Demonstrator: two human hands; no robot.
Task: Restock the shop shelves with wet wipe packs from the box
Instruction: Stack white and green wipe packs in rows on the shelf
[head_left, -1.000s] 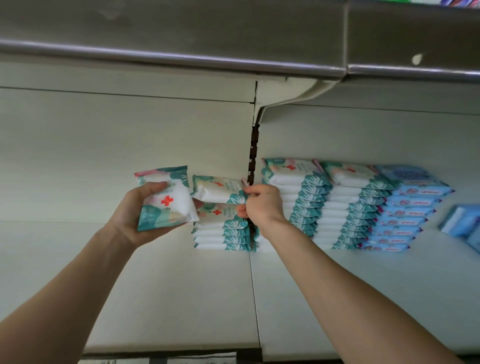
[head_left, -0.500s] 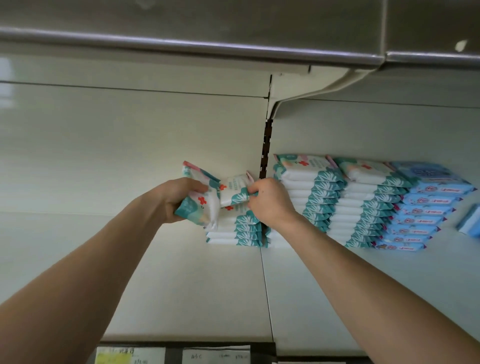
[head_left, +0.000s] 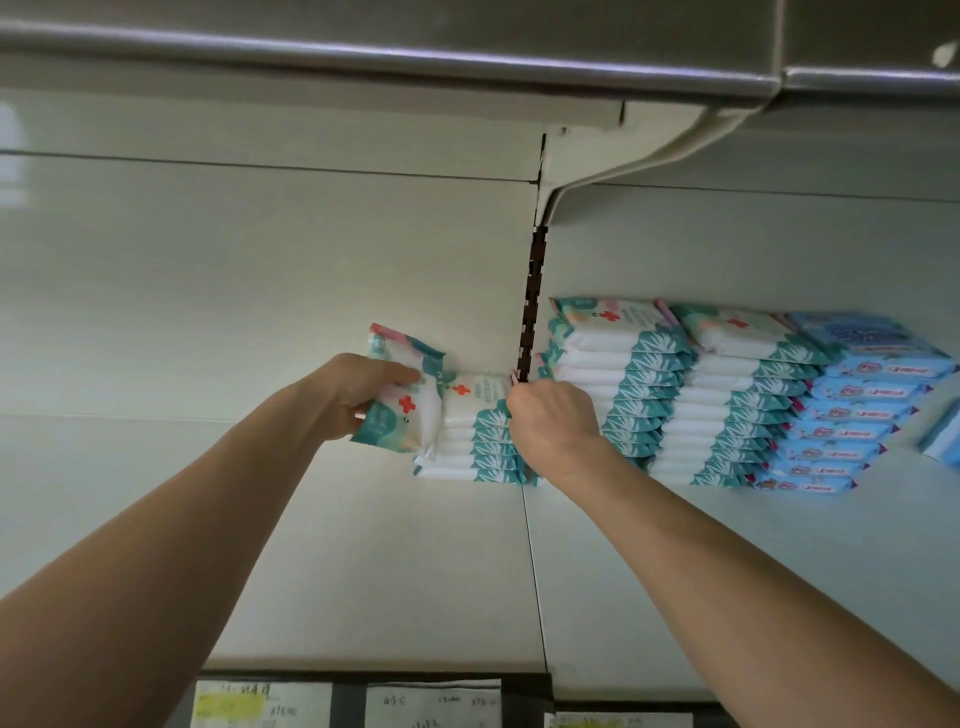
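Nearest, three price labels (head_left: 262, 704) line the front edge of the shelf (head_left: 363, 571). Further in, the left hand (head_left: 358, 392) grips one wet wipe pack (head_left: 405, 410), tilted on edge against the left side of the short stack (head_left: 467, 457). The right hand (head_left: 553, 421) has its fingers curled on the right end of that stack's top pack (head_left: 475, 392). Recommended: brace the stack with the right hand and lay the pack flat, teal end forward, flush with those below; soft packs likely slide. Count: one pack in hand; short stack about six. Beyond the slotted upright (head_left: 530, 322) stand two teal stacks (head_left: 623, 374) of roughly ten each and one blue stack (head_left: 862, 405) of about eight. The box is not in view.
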